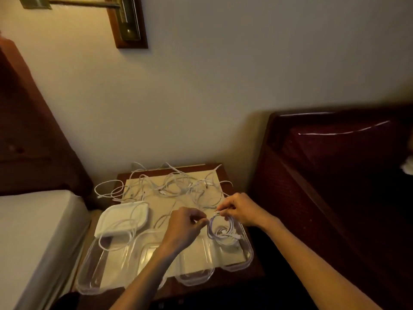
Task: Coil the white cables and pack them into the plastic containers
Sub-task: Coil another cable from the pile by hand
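Observation:
A small coil of white cable (221, 231) hangs between my hands above the rightmost clear plastic container (247, 256). My left hand (185, 229) pinches the coil's left side with curled fingers. My right hand (239, 209) pinches its top, where the cable ends meet. Several loose white cables (172, 184) lie tangled across the back of the nightstand (243, 274). Another white cable (118, 233) loops over a white lid (116, 217) and into the left clear container (89, 280). A middle container (194, 278) sits between my forearms.
The nightstand stands against the wall between a white mattress (33, 238) on the left and a dark red headboard (335, 175) on the right. A beige mat (165, 204) covers its top. A cable loop (105, 189) overhangs the left edge.

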